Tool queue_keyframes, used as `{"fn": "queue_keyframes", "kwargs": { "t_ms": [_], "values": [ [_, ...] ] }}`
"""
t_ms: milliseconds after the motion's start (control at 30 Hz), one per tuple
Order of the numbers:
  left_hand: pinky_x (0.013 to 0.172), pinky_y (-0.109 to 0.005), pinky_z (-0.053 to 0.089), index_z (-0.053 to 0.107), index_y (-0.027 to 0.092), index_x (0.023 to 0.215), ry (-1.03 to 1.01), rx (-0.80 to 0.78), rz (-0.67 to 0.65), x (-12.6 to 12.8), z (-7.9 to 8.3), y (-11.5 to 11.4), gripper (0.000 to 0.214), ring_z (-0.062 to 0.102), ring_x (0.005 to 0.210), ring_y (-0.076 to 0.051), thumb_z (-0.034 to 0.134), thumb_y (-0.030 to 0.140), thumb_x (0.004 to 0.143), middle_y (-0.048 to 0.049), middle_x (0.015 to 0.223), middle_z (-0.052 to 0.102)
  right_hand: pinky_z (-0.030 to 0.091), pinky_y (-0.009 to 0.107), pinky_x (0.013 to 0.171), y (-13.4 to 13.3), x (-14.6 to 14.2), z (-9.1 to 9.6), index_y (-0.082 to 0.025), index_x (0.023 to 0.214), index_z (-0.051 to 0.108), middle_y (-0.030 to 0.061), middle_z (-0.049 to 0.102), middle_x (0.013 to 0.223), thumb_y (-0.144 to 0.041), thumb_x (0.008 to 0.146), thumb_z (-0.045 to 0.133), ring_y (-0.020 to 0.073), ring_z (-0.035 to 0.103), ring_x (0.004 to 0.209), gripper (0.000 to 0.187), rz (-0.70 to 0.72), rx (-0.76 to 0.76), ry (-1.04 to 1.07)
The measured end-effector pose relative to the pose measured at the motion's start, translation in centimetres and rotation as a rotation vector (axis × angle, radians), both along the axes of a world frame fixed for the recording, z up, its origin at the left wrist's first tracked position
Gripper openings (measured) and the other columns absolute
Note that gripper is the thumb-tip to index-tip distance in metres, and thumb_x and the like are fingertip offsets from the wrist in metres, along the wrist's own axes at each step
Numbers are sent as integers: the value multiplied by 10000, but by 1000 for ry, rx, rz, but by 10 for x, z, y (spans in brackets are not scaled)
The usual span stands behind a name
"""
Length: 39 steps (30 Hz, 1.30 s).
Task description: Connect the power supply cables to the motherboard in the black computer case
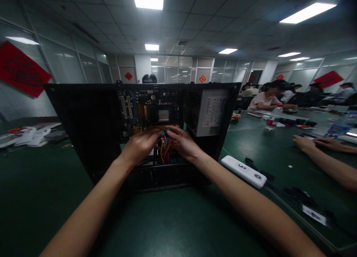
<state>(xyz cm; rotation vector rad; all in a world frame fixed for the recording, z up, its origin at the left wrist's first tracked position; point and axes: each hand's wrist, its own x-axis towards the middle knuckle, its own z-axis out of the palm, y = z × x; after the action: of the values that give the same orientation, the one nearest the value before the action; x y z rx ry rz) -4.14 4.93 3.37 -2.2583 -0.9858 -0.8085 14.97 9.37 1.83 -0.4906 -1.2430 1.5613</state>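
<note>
An open black computer case (92, 138) stands on the green table in front of me. Inside it are a motherboard (145, 97) and a grey power supply (209, 114) with a label and a fan. Both hands reach into the case, just below a square metal-topped chip (163, 115). Between my left hand (141, 143) and my right hand (182, 142) is a dark cable connector (164, 132), pinched by the fingers of both. A bundle of coloured wires (166, 149) hangs down from it. The fingertips partly cover the connector.
A white power strip (244, 171) and black cables (299, 195) lie right of the case. A co-worker's forearms (326, 156) rest on the table at the right. A bottle (272, 119) stands farther back. White and grey items (33, 135) lie at the left.
</note>
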Motion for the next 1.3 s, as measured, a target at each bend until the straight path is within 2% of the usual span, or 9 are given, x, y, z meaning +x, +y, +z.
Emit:
{"fn": "queue_keyframes", "kwargs": {
  "t_ms": [100,167,267,333,400,500,633,867,1300],
  "values": [
    [980,-421,533,678,164,1153,-28,8,-21,1,2,-2,276,651,1136,-268,490,215,958,-132,1201,695,551,320,751,1,1,0,-235,1093,684,42,699,1001,-414,790,689,181,655,867,352,-66,156,-125],
    [995,-416,524,688,180,1129,-43,28,-10,1,3,-2,260,649,1139,-258,503,223,951,-117,1197,699,530,402,895,1,5,1,-239,1196,654,71,674,1139,-340,904,534,222,628,1054,331,-208,429,-318],
    [952,-403,542,699,176,1091,-3,84,46,1,4,-2,249,672,1085,-251,503,224,946,-115,1155,716,395,453,1091,-2,14,4,-235,1373,538,105,485,1436,-117,906,436,240,445,1324,492,-428,990,-692],
    [921,-390,548,702,172,1080,28,94,75,2,4,-1,254,680,1056,-248,493,223,947,-117,1133,722,386,465,1090,-6,19,6,-226,1415,490,129,423,1478,-57,894,438,260,397,1343,550,-480,1260,-938],
    [890,-385,549,705,173,1080,56,51,87,4,4,-1,262,685,1028,-252,486,225,944,-114,1112,727,429,454,1028,-8,21,8,-205,1369,533,147,492,1393,-88,931,445,272,436,1270,462,-503,1390,-1124],
    [850,-366,545,710,189,1090,95,-75,113,4,1,-1,275,692,982,-248,482,227,940,-94,1095,734,450,406,959,-7,21,9,-166,1201,641,149,556,1255,-146,965,450,265,472,1161,304,-548,1416,-1285],
    [866,-337,531,717,219,1115,-5,-207,190,-2,-3,4,294,682,1023,-238,492,301,945,-76,1139,724,457,343,871,6,22,5,-142,1023,693,131,582,1096,-114,933,503,234,517,1048,213,-496,1247,-1448],
    [786,-268,502,752,283,1046,184,-416,208,7,13,27,282,684,951,-200,529,230,881,-32,1088,732,450,312,816,11,24,4,-133,1026,697,132,604,1078,-114,901,520,230,568,1008,218,-426,1138,-1506],
    [806,-302,516,723,252,1129,230,-432,331,8,-3,42,296,686,962,-215,527,223,910,-51,1141,703,452,282,808,6,27,4,-125,1023,693,118,612,1081,-158,875,564,210,596,981,199,-341,1116,-1489]
  ]
}}
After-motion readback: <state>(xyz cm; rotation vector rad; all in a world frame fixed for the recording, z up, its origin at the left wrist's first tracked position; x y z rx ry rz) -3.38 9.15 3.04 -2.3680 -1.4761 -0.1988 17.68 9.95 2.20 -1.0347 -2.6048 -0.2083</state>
